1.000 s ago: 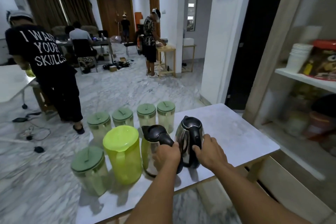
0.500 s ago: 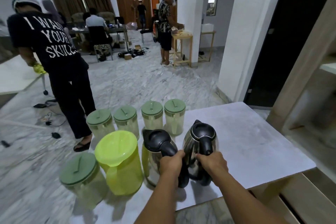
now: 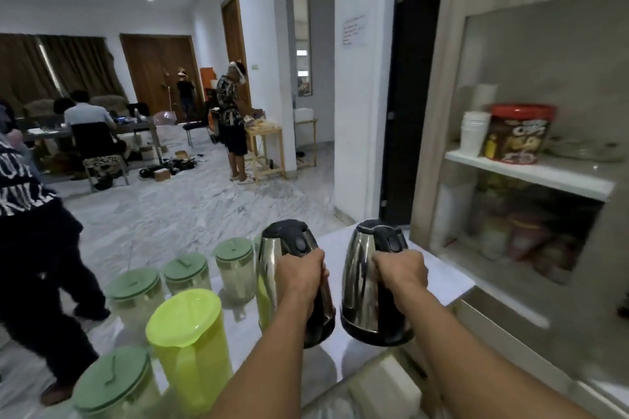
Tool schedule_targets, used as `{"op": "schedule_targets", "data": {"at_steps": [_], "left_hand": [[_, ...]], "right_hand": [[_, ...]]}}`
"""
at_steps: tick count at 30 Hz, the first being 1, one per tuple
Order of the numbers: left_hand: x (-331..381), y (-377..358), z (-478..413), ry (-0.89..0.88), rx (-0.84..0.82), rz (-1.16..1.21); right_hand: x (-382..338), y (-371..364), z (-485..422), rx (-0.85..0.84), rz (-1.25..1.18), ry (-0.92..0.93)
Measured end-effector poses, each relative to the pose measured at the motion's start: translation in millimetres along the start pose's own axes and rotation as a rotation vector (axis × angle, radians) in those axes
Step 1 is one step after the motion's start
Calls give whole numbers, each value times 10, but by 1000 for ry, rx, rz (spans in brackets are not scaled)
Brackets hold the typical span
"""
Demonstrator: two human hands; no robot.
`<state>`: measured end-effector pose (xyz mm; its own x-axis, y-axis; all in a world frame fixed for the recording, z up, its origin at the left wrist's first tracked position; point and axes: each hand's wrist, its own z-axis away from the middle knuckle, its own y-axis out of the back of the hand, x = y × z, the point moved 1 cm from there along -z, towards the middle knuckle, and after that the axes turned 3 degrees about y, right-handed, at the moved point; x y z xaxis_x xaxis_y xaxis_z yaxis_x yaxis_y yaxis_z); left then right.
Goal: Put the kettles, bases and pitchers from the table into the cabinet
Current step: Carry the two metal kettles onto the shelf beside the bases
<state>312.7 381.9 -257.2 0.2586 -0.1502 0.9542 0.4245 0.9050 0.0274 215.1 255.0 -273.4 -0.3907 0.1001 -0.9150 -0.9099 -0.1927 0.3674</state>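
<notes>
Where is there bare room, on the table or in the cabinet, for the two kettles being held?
Bare: the table's right end, between the right kettle and the cabinet; also, it seems, the front strip of the cabinet's lower compartment, ahead of the packets. Crowded: the table's left, packed with pitchers; the upper shelf holds cups, a tub and glassware.

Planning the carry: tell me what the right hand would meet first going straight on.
The right hand, gripping the shiny steel kettle with black lid, seems to have a free way over the white table; beyond, probably the beige cabinet frame, depth unclear.
</notes>
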Motion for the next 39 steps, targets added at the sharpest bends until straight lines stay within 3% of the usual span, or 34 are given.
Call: {"op": "schedule_targets", "data": {"at_steps": [9, 19, 30, 39], "left_hand": [[667, -1044, 891, -240, -244, -93], [863, -2770, 2148, -364, -678, -4], [1007, -4788, 3640, -450, -816, 70], [1083, -6211, 4013, -424, -860, 47]], "right_hand": [[-244, 1796, 333, 493, -166, 26], [-70, 3850, 257, 833, -242, 97], [186, 6085, -413, 1119, -261, 204], [286, 7114, -1201, 1244, -284, 193]]}}
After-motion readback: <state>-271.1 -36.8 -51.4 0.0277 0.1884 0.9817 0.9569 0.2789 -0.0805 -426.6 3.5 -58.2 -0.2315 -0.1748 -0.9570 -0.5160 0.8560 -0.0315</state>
